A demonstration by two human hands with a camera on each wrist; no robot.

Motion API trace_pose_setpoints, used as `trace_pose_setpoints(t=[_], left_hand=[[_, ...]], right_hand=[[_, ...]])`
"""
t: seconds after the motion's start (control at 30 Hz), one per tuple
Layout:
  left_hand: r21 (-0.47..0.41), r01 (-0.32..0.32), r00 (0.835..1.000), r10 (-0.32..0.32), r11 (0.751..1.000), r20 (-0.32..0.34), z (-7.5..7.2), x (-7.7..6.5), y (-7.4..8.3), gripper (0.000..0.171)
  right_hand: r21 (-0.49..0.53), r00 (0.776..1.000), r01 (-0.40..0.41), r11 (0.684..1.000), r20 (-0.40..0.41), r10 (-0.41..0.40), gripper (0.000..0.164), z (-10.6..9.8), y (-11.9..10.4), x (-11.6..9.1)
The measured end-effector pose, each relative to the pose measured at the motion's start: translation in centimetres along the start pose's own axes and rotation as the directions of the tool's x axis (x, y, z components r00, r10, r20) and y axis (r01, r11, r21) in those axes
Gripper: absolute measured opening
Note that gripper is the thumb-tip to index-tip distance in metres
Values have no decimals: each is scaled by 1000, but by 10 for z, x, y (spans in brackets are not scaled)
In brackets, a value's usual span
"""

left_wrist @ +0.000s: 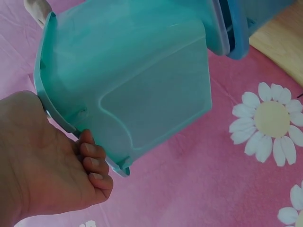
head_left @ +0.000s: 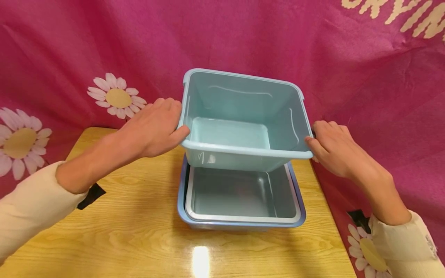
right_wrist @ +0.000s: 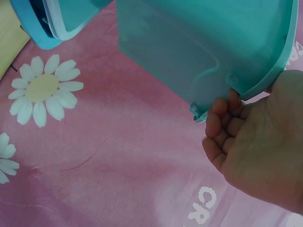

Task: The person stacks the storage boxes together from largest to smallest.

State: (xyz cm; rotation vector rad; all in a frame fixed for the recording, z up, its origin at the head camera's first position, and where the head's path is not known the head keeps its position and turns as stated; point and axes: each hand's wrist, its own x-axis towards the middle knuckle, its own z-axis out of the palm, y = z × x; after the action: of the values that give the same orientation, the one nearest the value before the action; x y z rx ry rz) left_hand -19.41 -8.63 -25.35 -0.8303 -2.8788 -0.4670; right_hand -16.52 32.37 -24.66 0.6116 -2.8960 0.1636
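A light teal plastic bin (head_left: 240, 92), with nothing inside, is held up over two other bins. My left hand (head_left: 153, 125) grips its left rim, thumb over the edge and fingers curled beneath, as the left wrist view shows. On the opposite side my right hand (head_left: 335, 148) holds the right rim the same way, its curled fingers (right_wrist: 222, 118) under the lip. Below, a grey bin (head_left: 243, 220) with a pale rim sits nested inside a blue bin (head_left: 180, 208) on the table. The raised bin tilts and overlaps the back of the nested pair in the head view.
The wooden table (head_left: 132, 231) carries the nested bins near its right edge. A pink cloth (head_left: 260, 34) printed with white daisies (head_left: 118, 98) and pale letters hangs behind the table and along its sides.
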Motion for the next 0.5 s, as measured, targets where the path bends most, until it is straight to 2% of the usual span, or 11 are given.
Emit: trace_pose_setpoints(t=[0.13,0.33,0.5], left_hand=[[1,-8,1000,8,1000,-12,1,-4,5,24],[-4,-26,999,26,1000,-36,3,-11,13,24],[11,-27,999,27,1000,-25,4,-16,19,25]], right_hand=[[-14,1000,20,1000,-12,-20,16,-3,1,-7],[-3,1000,2,1000,-4,-2,12,-9,-2,-19],[17,1000,19,1000,-10,-18,6,-10,-3,-29]])
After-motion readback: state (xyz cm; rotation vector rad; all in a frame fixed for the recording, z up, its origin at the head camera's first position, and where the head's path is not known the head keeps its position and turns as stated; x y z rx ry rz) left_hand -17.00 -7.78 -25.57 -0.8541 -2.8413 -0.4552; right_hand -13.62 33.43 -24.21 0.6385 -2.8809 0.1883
